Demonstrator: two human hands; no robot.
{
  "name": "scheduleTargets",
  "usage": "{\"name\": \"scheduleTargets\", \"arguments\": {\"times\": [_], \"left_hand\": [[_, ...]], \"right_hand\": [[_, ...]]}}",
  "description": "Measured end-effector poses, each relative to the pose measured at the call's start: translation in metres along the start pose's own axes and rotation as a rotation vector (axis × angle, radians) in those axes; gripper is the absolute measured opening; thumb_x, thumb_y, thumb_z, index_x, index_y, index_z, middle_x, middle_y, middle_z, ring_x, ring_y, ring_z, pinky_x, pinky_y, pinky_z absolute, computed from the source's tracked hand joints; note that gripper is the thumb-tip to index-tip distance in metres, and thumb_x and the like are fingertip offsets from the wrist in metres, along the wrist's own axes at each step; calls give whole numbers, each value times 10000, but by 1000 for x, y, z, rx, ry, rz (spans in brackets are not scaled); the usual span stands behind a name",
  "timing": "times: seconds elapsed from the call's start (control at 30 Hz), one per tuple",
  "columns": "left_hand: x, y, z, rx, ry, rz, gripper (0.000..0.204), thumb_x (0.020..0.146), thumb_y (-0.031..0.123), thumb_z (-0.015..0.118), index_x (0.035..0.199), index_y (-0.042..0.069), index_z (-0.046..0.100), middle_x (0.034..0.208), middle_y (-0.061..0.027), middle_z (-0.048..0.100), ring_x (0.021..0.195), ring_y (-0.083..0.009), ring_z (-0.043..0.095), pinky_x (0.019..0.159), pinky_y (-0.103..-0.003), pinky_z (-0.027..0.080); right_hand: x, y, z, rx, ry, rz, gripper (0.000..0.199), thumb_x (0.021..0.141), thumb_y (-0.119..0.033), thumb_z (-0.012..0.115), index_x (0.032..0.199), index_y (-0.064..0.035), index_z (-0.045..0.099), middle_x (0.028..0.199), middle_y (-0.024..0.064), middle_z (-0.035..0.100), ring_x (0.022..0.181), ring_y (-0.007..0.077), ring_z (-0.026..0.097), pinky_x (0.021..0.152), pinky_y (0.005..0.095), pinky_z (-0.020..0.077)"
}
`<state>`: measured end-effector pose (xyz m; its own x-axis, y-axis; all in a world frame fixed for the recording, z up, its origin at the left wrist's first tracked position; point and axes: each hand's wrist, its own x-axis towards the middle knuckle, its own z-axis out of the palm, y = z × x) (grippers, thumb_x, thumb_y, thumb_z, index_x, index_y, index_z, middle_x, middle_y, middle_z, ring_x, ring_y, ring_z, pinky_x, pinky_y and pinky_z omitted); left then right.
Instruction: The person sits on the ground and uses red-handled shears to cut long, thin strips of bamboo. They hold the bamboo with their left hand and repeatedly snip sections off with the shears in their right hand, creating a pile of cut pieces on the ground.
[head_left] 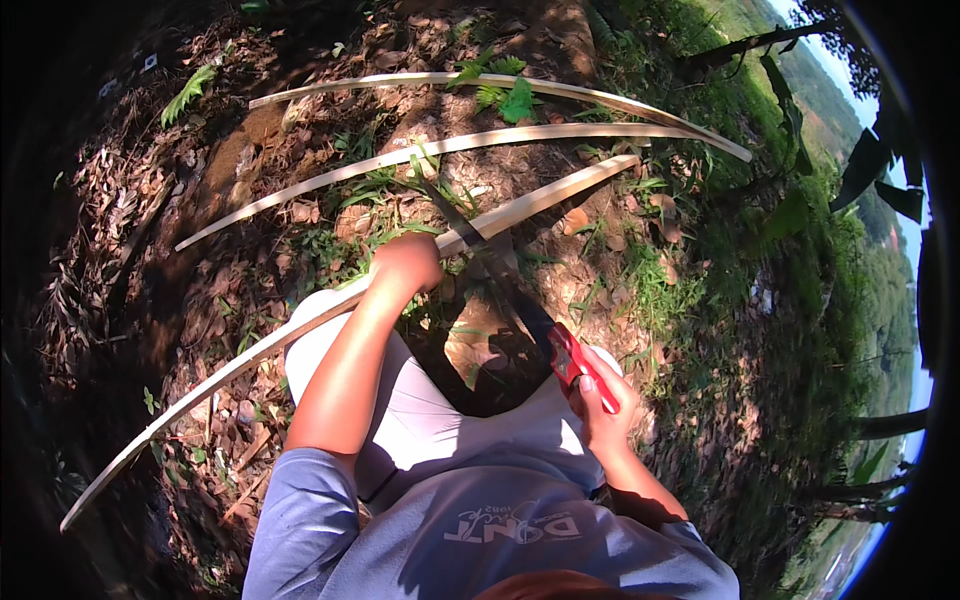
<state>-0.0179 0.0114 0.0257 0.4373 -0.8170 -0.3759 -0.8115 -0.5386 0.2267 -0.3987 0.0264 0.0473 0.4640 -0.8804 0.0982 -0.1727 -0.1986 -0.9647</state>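
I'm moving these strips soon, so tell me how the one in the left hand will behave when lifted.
The strip is probably light, being thin for its length. Its long ends reach well past the left hand on both sides, so they may sway or flex.

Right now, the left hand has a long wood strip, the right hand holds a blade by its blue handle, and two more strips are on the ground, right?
Almost: in the head view the handle is red, not blue. The left hand has a long wood strip, the right hand holds the blade by that handle, and two more strips are on the ground.
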Motion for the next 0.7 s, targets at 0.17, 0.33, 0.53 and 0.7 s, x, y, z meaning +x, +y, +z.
{"name": "scheduleTargets", "arguments": {"times": [0.17, 0.33, 0.53, 0.7], "left_hand": [[22, -17, -3, -39, -156, 24, 338, 798, 107, 604, 1036, -47, 788, 1152, -292, 753, 1078, -429, 752, 950, -480, 593], [27, -20, -2, -69, -134, 60, 296, 805, 137, 651, 968, -75, 779, 1027, -318, 752, 979, -430, 764, 877, -486, 589], [29, -18, 1, -117, -180, 24, 335, 849, 211, 789, 1004, -85, 779, 1011, -321, 753, 950, -430, 762, 874, -482, 570], [27, -20, 0, -103, -132, 83, 342, 845, 228, 747, 963, -92, 771, 922, -280, 766, 848, -403, 765, 757, -480, 579]], "right_hand": [[42, -12, 3, 53, 19, -41, 375, 1053, -105, 669, 1393, 54, 674, 1043, 75, 752, 802, 67, 615, 749, 240, 514], [42, -25, -2, 123, -99, 76, 362, 1059, -79, 652, 1412, 0, 677, 1079, 64, 776, 826, 60, 643, 751, 235, 526], [-1, -4, 5, 6, -99, 131, 385, 1042, -140, 689, 1405, -14, 680, 924, 34, 746, 763, 57, 589, 704, 241, 491], [6, -6, -10, 106, -103, 142, 373, 1062, -190, 682, 1392, -18, 698, 934, -19, 717, 782, 34, 569, 702, 225, 480]]}}
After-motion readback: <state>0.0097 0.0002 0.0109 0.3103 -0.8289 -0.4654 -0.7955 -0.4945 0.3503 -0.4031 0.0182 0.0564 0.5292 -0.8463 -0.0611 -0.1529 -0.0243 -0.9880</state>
